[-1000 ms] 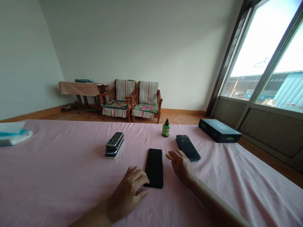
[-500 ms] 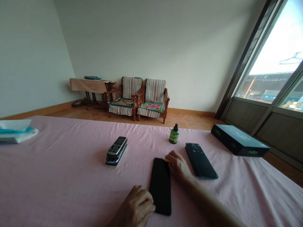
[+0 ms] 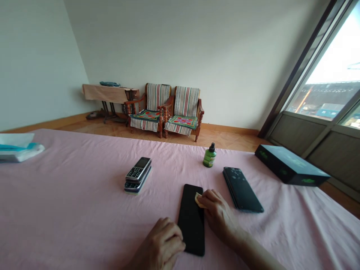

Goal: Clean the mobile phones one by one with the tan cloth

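A black phone or small tablet (image 3: 191,221) lies flat on the pink cloth (image 3: 92,225), its long side pointing away from me. My left hand (image 3: 164,242) grips its lower left edge with bent fingers. Pinched in my right hand (image 3: 218,210) is a small pale yellow cloth (image 3: 198,201), pressed on the screen near the upper right edge. To the right lies a stack of dark tablets or phones (image 3: 242,190). Behind stands a green bottle with a black cap (image 3: 209,157). Left of centre, a keypad phone (image 3: 138,169) rests on top of other phones.
A black box (image 3: 292,165) sits at the back right of the cloth. At the far left is a white and blue packet (image 3: 21,149). Beyond the cloth are two wooden chairs (image 3: 184,122) and a small covered table (image 3: 104,93) by the wall.
My right hand has slid the small cloth from the device's top right corner a little down along its screen. My left hand keeps its grip. The camera view has shifted slightly.
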